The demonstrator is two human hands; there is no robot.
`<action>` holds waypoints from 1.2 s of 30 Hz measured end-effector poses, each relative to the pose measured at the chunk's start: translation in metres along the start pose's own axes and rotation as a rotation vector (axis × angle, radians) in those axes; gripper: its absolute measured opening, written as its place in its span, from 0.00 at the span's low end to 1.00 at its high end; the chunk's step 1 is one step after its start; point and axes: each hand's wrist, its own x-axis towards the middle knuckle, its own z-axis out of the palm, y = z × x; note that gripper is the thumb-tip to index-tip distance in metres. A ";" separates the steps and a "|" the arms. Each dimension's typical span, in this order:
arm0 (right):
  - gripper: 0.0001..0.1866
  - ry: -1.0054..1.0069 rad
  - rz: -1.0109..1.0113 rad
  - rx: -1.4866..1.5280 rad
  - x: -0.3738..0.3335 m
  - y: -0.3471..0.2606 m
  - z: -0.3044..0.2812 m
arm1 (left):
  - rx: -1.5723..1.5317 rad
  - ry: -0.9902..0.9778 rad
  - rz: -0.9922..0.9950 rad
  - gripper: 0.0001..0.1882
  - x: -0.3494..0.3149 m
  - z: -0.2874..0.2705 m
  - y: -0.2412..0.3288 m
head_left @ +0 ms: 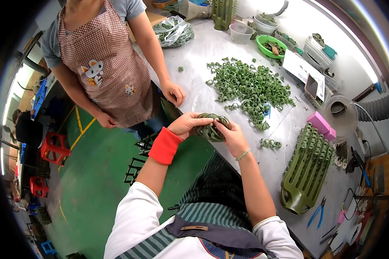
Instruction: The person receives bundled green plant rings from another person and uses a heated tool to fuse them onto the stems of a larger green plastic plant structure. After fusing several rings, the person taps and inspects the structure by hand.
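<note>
Between my two hands, just off the table's near edge, is a round bundle of dark green rings (210,132). My left hand (186,125), below a red wristband, is closed on its left side. On its right side my right hand (232,137) pinches the bundle with thumb and fingers. Beyond my hands a heap of small green ring-shaped pieces (246,82) spreads over the grey table (194,60). A short row of the same pieces (270,143) lies to the right of my right hand.
At the right lies an olive-green slotted rack (304,177) beside pink blocks (319,123) and blue-handled pliers (317,212). Farther back are a phone (311,86), a green bowl (263,41) and a plastic bag (175,31). A person in a checked apron (106,64) stands at the left.
</note>
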 end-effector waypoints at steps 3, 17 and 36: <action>0.10 0.052 -0.023 -0.098 0.003 0.007 -0.004 | 0.041 -0.002 0.048 0.14 0.001 0.002 -0.007; 0.09 0.088 0.118 0.174 0.002 0.012 -0.020 | -0.041 0.012 0.154 0.19 -0.013 0.010 -0.025; 0.10 0.232 -0.144 0.202 -0.001 0.018 -0.002 | 0.026 0.475 0.634 0.11 -0.001 0.037 -0.056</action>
